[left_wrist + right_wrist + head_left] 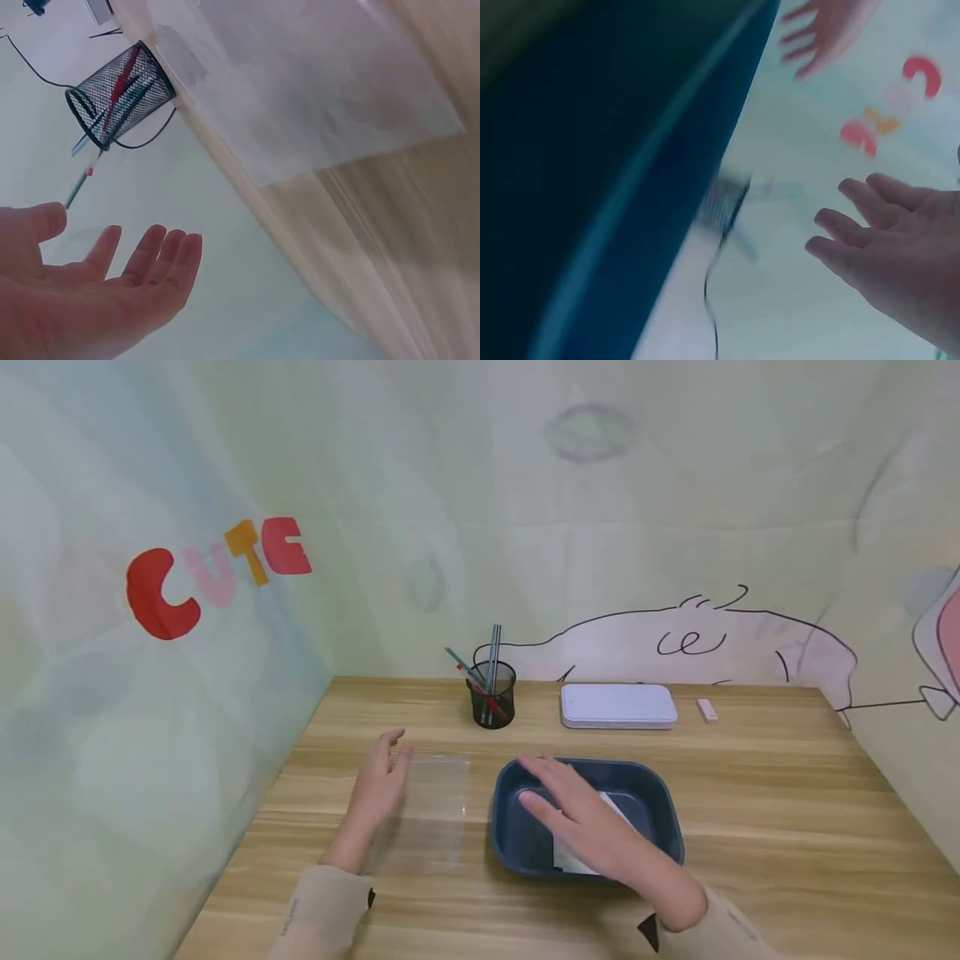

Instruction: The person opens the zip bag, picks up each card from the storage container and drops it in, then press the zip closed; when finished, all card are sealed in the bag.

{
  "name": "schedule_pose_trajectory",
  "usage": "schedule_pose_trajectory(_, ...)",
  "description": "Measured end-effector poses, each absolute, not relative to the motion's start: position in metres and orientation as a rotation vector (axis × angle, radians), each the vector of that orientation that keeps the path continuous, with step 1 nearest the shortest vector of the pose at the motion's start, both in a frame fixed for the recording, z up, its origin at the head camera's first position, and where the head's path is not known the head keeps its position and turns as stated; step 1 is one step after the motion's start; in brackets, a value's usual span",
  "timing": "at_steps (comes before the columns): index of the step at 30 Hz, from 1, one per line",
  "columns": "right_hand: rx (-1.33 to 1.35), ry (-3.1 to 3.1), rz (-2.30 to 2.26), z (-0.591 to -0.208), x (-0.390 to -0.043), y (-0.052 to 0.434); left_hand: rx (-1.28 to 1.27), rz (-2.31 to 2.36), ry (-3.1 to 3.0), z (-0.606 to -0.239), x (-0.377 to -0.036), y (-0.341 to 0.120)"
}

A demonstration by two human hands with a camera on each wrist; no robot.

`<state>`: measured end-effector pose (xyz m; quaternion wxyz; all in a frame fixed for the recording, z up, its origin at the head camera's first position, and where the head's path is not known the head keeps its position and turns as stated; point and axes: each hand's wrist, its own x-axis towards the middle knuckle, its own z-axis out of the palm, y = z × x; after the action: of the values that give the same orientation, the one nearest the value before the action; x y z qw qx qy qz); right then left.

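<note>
A dark blue tray [660, 802] sits on the wooden table [787, 810] with white paper [570, 857] inside. My right hand [577, 814] hovers over the tray with fingers straight, holding nothing; the right wrist view shows the hand [892, 247] flat beside the blurred tray [615, 172]. A clear plastic sheet [431, 810] lies left of the tray. My left hand [382, 781] is over its left edge, fingers relaxed and empty. In the left wrist view the hand [97, 292] is spread apart from the sheet [315, 90].
A black mesh pen cup [492, 693] with several pens stands behind the tray, also seen as the pen cup [120, 90]. A white flat case [618, 705] and a small white eraser [707, 710] lie at the back. Walls close in left, back and right.
</note>
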<state>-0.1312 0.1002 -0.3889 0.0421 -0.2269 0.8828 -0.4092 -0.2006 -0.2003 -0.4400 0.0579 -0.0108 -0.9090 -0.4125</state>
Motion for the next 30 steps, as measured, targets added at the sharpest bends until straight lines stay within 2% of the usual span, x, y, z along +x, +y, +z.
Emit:
schedule_pose_trajectory(5, -0.599, 2.376, -1.47, -0.397, -0.132, 0.054, 0.051, -1.407, -2.801, -0.445, -0.198, -0.216)
schedule_pose_trajectory(14, -0.051, 1.586, -2.055, -0.415, -0.146, 0.002, 0.2, -1.771, -2.834, -0.442, -0.19, -0.235)
schedule_pose_trajectory(25, 0.163, 1.583, -2.083, -0.433, -0.148, -0.031, 0.436, -1.765, -2.995, -0.45, -0.18, -0.239)
schedule_pose_trajectory(30, 0.288, 1.563, -2.053, -0.442, -0.142, -0.035, 0.453, -1.765, -2.978, -0.452, -0.177, -0.237)
